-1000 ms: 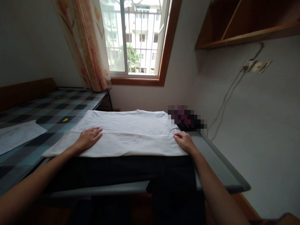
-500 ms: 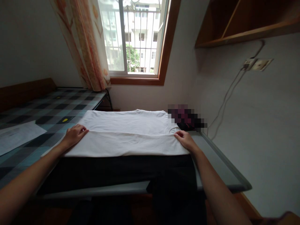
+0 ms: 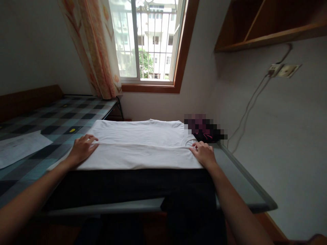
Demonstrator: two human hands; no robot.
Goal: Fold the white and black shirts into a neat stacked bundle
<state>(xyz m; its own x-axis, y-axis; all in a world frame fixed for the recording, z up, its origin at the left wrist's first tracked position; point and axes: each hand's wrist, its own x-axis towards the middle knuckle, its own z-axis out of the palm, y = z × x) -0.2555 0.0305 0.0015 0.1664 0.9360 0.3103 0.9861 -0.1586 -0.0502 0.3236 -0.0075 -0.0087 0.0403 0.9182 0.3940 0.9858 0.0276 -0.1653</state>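
My left hand (image 3: 81, 148), thumb and fingers parted, touches folded white shirt (image 3: 140, 151); right hand (image 3: 205, 154), fingers bent, touches fold, grip unclear.

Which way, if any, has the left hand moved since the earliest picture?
Yes, leftward: the left hand is now closer to the yellow mark on the checked mattress.

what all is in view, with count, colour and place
shirt: 1, white, on table
cloth: count unclear, black, table's near side
table: 1, grey, under shirt
bundle: 1, pixelated, purple-black, table's far right
paper: 1, white, on bed
bed: 1, blue-black checks, left
curtain: 1, orange, window's left
window: 1, brown-framed, ahead
building: at least 1, white, outside
tree: 1, green, outside
shelf: 1, brown, upper right
sockets: count unclear, white, right wall
cords: count unclear, grey, right wall
left hand: 1, bare, at shirt's left
right hand: 1, bare, at shirt's right
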